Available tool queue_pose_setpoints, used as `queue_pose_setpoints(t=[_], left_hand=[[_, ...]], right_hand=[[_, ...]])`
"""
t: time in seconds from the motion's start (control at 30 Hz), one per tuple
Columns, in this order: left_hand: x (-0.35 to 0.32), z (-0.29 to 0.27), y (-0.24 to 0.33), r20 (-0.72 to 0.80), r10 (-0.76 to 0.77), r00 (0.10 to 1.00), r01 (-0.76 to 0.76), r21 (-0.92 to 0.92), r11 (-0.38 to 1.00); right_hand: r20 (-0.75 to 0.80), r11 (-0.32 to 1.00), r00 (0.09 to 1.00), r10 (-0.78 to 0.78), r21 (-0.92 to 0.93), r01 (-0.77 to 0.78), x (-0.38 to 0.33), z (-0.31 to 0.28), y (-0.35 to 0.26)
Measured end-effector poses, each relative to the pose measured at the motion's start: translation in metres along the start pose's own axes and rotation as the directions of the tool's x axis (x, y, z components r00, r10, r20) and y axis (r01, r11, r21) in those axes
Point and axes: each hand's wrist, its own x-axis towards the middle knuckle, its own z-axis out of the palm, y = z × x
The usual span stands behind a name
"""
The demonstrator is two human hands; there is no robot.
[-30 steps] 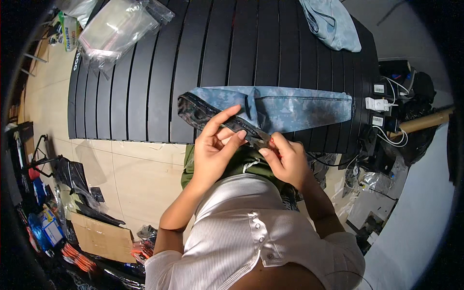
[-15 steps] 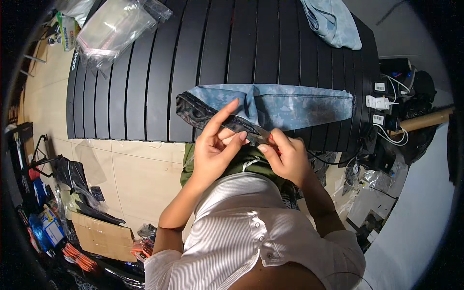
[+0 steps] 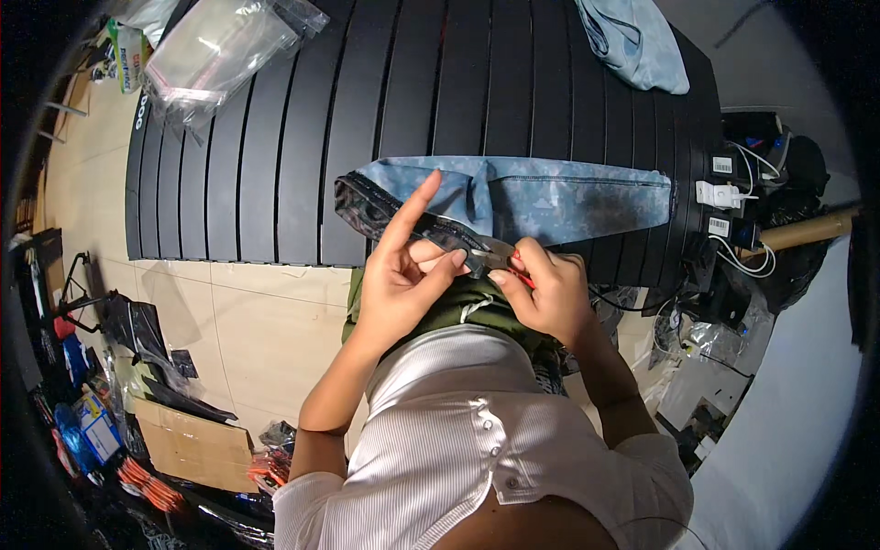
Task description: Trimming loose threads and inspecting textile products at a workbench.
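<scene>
A pair of faded blue jeans (image 3: 568, 197) lies folded lengthwise across the black slatted table (image 3: 275, 137), its dark waistband (image 3: 367, 209) at the near left. My left hand (image 3: 403, 280) pinches the waistband's near edge with thumb and middle fingers, index finger pointing up. My right hand (image 3: 541, 293) grips a small red-handled tool (image 3: 521, 268), its metal tip against the waistband beside my left thumb. What the tip touches is hidden by my fingers.
Clear plastic bags (image 3: 220, 50) lie at the table's far left corner, and another light blue garment (image 3: 632, 41) at the far right. White plugs and cables (image 3: 720, 197) sit off the right end. A cardboard box (image 3: 192, 445) and clutter lie on the tiled floor at left.
My hands stay at the waistband. The left index finger has straightened and points up more. The right hand has shifted slightly closer to the left hand.
</scene>
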Motion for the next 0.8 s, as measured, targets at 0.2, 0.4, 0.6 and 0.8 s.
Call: queue_pose_setpoints(t=[0.2, 0.4, 0.6, 0.8], left_hand=[[0.004, 0.001, 0.007, -0.015, 0.020, 1.000, -0.020, -0.020, 1.000], [0.001, -0.002, 0.006, 0.017, 0.013, 1.000, -0.012, -0.031, 0.999], [-0.002, -0.004, 0.001, 0.054, 0.003, 0.999, -0.002, -0.031, 1.000], [-0.005, -0.001, -0.002, 0.034, 0.001, 0.999, -0.001, -0.011, 1.000]], right_hand=[[0.050, 0.990, 0.994, 0.096, 0.097, -0.100, -0.005, -0.005, 0.003], [0.104, 0.999, 0.994, 0.030, 0.033, -0.033, 0.000, -0.006, 0.000], [0.072, 0.999, 0.997, 0.006, 0.045, -0.009, 0.000, -0.004, 0.001], [0.060, 0.997, 0.996, -0.061, 0.054, 0.058, 0.004, -0.002, -0.003]])
